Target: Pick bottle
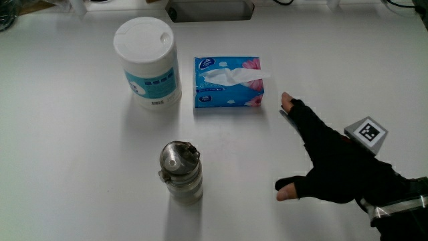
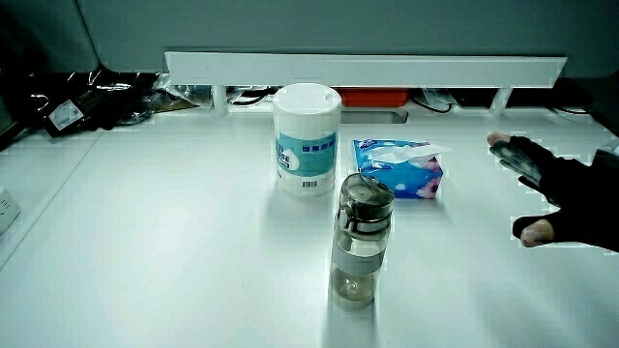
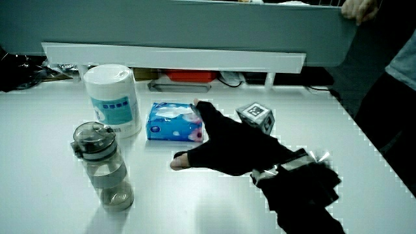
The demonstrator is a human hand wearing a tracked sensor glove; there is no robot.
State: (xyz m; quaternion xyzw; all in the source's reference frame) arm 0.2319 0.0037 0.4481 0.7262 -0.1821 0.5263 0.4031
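the bottle [image 1: 181,172] is standing upright on the table [image 1: 73,167], clear-bodied with a grey flip lid and a little water showing low in it in a side view [image 2: 361,238]; it is also showing in a side view [image 3: 102,166]. it is the thing sitting nearest the person, with bare table all around it. farther from the person, a white wipes tub [image 1: 147,63] with a blue label is standing upright, and a blue tissue box [image 1: 229,82] is lying just beside the tub, a tissue sticking out of its slot. both are standing apart from the bottle, and nothing is lying between the bottle and the hand.

the hand [image 1: 336,167] is hovering low over the table, well apart from the bottle and nearer to the tissue box, palm facing down. its fingers are spreading wide and gripping nothing: the forefinger is pointing toward the corner of the tissue box, the thumb is sticking out toward the bottle. the cube [image 1: 366,132] is sitting on the back of the glove. in both side views [image 2: 566,201] [image 3: 231,148] the hand is reaching out flat from the forearm [image 3: 302,185], touching none of the three things.
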